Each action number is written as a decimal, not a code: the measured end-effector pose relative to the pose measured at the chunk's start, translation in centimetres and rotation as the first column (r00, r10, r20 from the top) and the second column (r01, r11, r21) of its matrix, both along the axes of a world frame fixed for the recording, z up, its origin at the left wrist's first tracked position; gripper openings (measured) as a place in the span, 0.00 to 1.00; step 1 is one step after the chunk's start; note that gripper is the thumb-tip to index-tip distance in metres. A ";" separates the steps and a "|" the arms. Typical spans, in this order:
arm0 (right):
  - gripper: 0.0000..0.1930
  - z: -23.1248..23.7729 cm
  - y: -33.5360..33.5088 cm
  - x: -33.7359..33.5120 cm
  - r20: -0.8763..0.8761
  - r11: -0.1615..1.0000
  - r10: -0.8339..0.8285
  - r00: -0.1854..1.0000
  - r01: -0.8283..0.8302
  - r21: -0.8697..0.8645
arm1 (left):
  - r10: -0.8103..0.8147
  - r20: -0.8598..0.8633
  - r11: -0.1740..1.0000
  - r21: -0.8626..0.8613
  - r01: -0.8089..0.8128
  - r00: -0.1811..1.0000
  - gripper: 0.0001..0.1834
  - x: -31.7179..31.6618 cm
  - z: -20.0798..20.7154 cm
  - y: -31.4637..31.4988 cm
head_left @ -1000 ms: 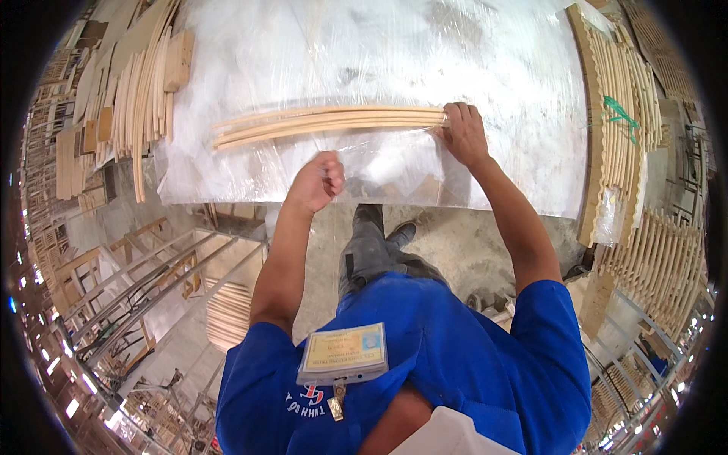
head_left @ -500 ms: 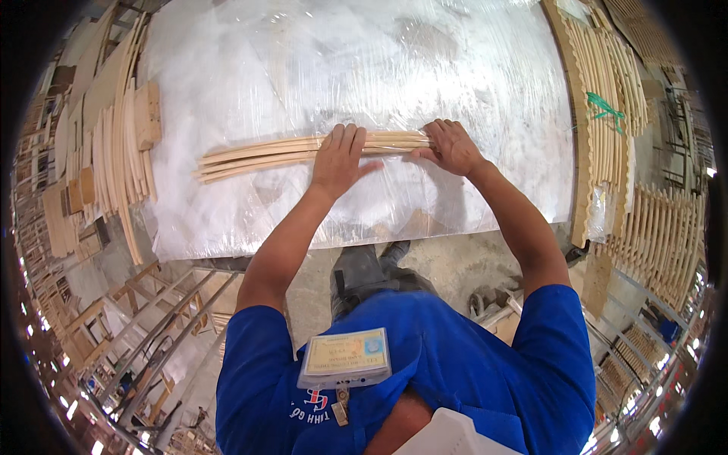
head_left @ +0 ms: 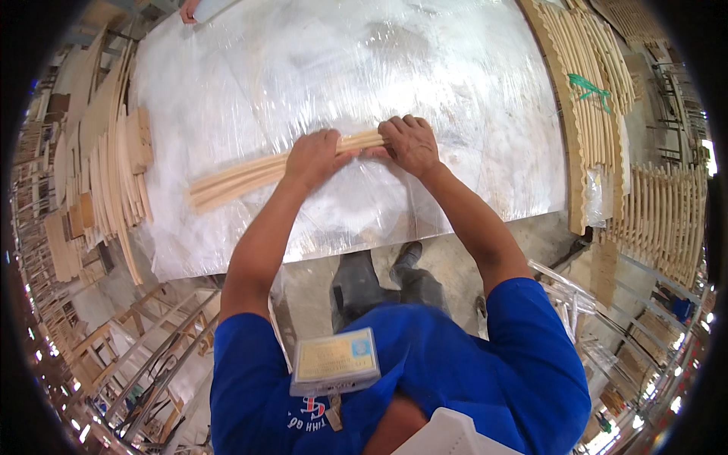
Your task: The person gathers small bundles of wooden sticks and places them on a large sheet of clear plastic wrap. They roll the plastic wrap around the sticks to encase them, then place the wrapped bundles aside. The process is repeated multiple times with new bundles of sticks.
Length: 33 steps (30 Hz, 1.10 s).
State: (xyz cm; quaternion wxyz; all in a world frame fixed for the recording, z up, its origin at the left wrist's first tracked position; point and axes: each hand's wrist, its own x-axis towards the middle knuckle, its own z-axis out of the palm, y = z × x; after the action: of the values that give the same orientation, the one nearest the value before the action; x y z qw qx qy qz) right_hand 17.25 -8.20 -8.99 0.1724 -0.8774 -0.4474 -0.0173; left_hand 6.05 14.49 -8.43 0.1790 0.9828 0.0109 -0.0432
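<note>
A bundle of thin, pale wooden strips [head_left: 243,180] lies slantwise over the plastic-covered table [head_left: 455,182], its left end fanned slightly and nearer to me. Around its middle my left hand [head_left: 313,158] is closed, fingers over the far side and thumb along the near side. My right hand [head_left: 409,142] grips the right end, which is hidden under the palm and fingers. A short stretch of the strips shows between both hands.
Wooden strips and boards [head_left: 114,163] are stacked off the table's left edge. On the right stand a scalloped wooden rack [head_left: 565,114] of sticks, a green tie [head_left: 588,91] and more sticks [head_left: 656,212]. Another person's hand [head_left: 189,10] shows at the far left corner.
Both hands have closed more firmly round the strips, and the right hand has come nearer the left. The bundle is tighter and more slanted. Another person's hand has appeared at the far left.
</note>
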 end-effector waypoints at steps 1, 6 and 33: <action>0.28 -0.5 -0.1 -0.1 0.024 0.998 0.030 0.999 -0.031 0.060 | 0.041 -0.022 0.999 -0.011 -0.041 0.999 0.33 -1.0 0.1 -0.6; 0.29 -1.4 -0.6 -0.3 0.049 0.976 0.141 0.989 -0.147 0.158 | 0.167 0.157 0.986 -0.050 -0.161 0.973 0.28 -4.4 -0.4 -2.4; 0.30 -1.0 6.5 2.7 0.061 0.966 -0.077 0.995 0.059 0.253 | 0.184 0.255 0.983 -0.032 -0.182 0.949 0.22 4.5 -0.6 5.8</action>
State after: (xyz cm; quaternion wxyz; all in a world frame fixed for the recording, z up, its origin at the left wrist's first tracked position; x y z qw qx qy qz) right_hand 19.98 -1.67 -10.02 0.2653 -0.8623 -0.4169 -0.1105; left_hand 10.52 20.34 -9.07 0.1861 0.9741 0.0786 0.1015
